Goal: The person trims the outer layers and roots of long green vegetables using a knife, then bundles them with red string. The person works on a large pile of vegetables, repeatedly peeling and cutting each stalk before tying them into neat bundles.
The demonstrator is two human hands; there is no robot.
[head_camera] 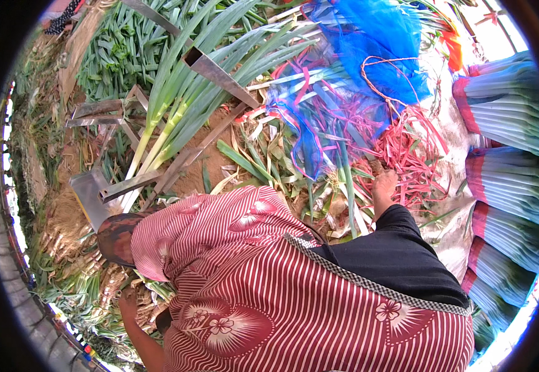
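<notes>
A red-and-white striped sleeve (pixel 190 223) stretches left and ends in dark patterned cloth, apparently over my right hand (pixel 117 238); its fingers are hidden. This end is beside a metal plate (pixel 93 197) and the root ends of a few long leeks (pixel 151 135), which lean across a metal frame (pixel 132 183). At lower left a bare limb, seemingly my left arm and hand (pixel 129 300), reaches among roots and stalks (pixel 95 279); I cannot make out whether its fingers grip anything. A striped garment (pixel 334 297) covers the lap.
A pile of green leaves (pixel 120 56) lies at upper left. Blue netting (pixel 372 42) and red plastic strips (pixel 413 162) spread at upper right. Tied bundles in netting (pixel 506 181) line the right side. A bare foot (pixel 384 188) rests near the strips. Leaf scraps litter the soil.
</notes>
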